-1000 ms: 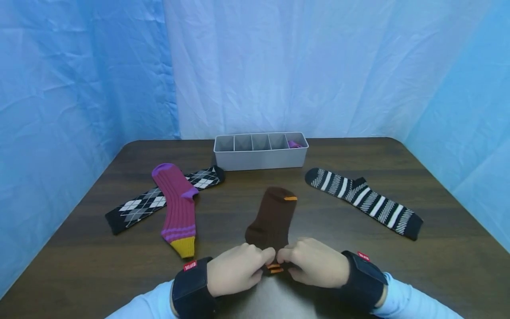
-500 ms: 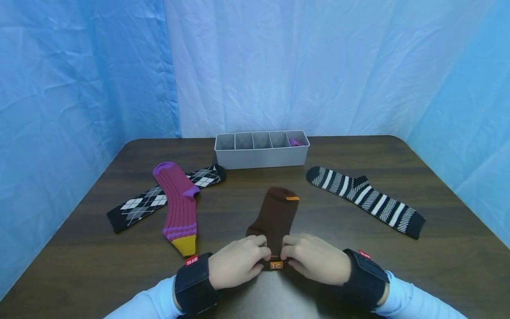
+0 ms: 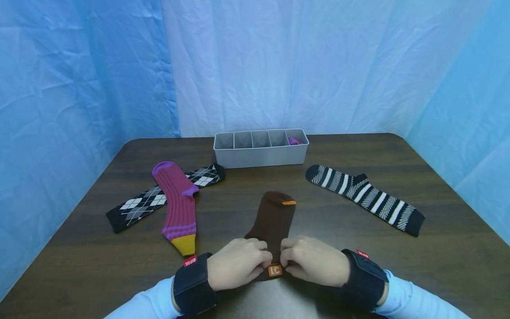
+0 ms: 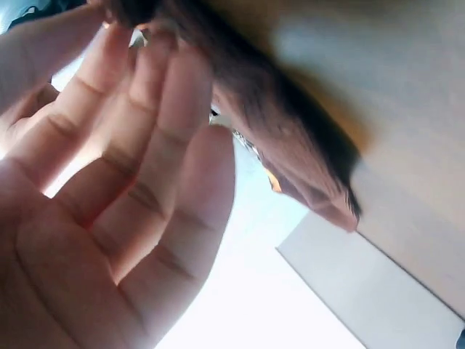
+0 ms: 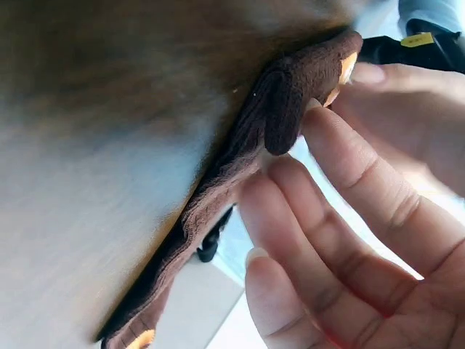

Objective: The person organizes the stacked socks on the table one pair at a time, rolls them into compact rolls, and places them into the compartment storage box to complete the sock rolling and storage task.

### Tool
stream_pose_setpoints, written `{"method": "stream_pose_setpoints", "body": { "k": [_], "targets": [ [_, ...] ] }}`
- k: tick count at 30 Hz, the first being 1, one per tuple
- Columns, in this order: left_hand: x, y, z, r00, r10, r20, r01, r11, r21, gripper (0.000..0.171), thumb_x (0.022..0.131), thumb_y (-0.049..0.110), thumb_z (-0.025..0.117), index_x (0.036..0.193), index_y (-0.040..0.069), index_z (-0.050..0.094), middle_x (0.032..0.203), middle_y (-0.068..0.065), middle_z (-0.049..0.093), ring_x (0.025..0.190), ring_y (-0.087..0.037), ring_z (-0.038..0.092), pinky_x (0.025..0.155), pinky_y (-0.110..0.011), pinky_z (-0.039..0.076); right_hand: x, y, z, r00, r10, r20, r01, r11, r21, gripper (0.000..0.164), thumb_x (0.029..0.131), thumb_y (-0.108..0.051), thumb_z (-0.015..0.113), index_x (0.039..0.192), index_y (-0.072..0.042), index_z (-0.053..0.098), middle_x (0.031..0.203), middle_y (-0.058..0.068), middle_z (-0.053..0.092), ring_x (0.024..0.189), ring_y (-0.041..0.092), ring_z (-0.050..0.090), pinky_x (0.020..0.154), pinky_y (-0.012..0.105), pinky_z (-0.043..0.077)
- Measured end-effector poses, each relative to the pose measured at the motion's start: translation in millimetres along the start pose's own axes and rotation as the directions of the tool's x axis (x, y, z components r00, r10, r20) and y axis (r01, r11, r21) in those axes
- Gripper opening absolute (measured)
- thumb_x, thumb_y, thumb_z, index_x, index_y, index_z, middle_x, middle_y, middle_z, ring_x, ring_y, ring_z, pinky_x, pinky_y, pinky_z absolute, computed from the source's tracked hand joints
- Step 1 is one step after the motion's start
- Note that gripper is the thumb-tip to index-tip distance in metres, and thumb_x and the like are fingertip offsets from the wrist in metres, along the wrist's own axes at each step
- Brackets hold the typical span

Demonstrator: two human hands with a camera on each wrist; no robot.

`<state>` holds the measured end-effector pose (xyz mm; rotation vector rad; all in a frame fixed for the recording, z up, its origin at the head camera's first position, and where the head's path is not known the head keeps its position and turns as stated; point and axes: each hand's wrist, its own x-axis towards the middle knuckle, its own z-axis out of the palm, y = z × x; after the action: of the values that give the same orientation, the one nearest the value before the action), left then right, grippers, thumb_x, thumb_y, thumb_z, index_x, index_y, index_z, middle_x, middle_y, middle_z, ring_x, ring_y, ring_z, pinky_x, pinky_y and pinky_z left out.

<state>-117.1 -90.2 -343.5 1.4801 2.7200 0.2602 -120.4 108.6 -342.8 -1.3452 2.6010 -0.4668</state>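
A brown sock (image 3: 275, 217) lies lengthwise in front of me, its toe with an orange patch pointing away. At its near end, the cuff is folded over and shows an orange label (image 3: 275, 270) marked LC. My left hand (image 3: 239, 263) pinches the left edge of this cuff between thumb and fingers. On the opposite edge my right hand (image 3: 312, 261) does the same. The right wrist view shows the thick brown fold (image 5: 287, 109) by the index fingertip and thumb. In the left wrist view the fingertips meet dark knit at the top, partly out of frame.
A grey divided box (image 3: 260, 157) stands at the back, something purple (image 3: 294, 141) in its right compartment. To the left, a magenta sock (image 3: 177, 199) crosses over an argyle sock (image 3: 137, 208). A black-and-white striped sock (image 3: 366, 197) lies right. Blue sheets (image 3: 279, 66) surround the table.
The cuff's near end has been turned over, so the orange stripes gave way to the full LC label. The brown sock has shifted slightly toward me; both hands stay at its cuff.
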Motion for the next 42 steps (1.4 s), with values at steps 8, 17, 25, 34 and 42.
{"method": "stream_pose_setpoints", "body": {
  "k": [8,17,25,34,42],
  "targets": [
    [0.4,1.3,-1.9,0.997,-0.017,0.077,0.014,0.999,0.036,0.014,0.070,0.033,0.067,0.073,0.021,0.060,0.069,0.010,0.041,0.060,0.000,0.037,0.049,-0.013,0.030,1.2,-2.2,-2.3,0.999,0.012,0.037,-0.010,0.999,-0.053,0.009,0.069,-0.017,0.068,0.073,-0.017,0.060,0.072,-0.011,0.052,0.061,-0.003,0.043,0.056,0.013,0.037],
    [-2.3,9.5,-1.3,0.996,-0.031,0.081,0.027,0.999,0.043,0.028,0.068,0.022,0.070,0.090,0.017,0.055,0.082,0.007,0.049,0.071,-0.001,0.047,0.056,-0.014,0.039,0.9,-3.7,-1.0,1.000,-0.004,0.020,0.006,0.994,-0.105,0.006,0.070,-0.012,0.064,0.071,-0.017,0.060,0.067,-0.012,0.052,0.056,-0.003,0.041,0.052,0.014,0.034],
    [-3.0,9.9,-5.4,0.990,-0.090,0.108,0.106,0.982,-0.157,0.016,0.076,0.011,0.062,0.085,0.016,0.049,0.066,0.010,0.047,0.056,0.002,0.043,0.047,-0.013,0.034,0.3,-3.3,0.0,1.000,-0.008,0.012,0.008,1.000,-0.013,0.010,0.073,-0.005,0.056,0.074,-0.016,0.056,0.062,-0.014,0.048,0.050,-0.004,0.037,0.047,0.012,0.031],
    [-1.7,8.2,-3.6,0.994,-0.091,0.056,0.098,0.988,-0.119,0.010,0.077,0.010,0.060,0.076,0.017,0.054,0.068,0.010,0.042,0.058,-0.001,0.038,0.049,-0.012,0.032,-0.6,-2.3,0.2,0.999,0.005,-0.032,-0.006,1.000,-0.027,0.012,0.075,-0.007,0.059,0.079,-0.017,0.054,0.072,-0.010,0.046,0.060,-0.001,0.040,0.053,0.012,0.035],
    [0.0,8.4,-5.8,0.984,-0.121,0.129,0.129,0.990,-0.054,0.013,0.071,0.024,0.068,0.079,0.018,0.060,0.072,0.010,0.043,0.062,-0.002,0.039,0.051,-0.014,0.033,-1.8,-5.6,-1.8,1.000,0.025,0.009,-0.024,0.996,-0.090,0.012,0.071,-0.021,0.066,0.079,-0.017,0.058,0.075,-0.009,0.047,0.061,-0.002,0.040,0.055,0.013,0.036]
  ]
}}
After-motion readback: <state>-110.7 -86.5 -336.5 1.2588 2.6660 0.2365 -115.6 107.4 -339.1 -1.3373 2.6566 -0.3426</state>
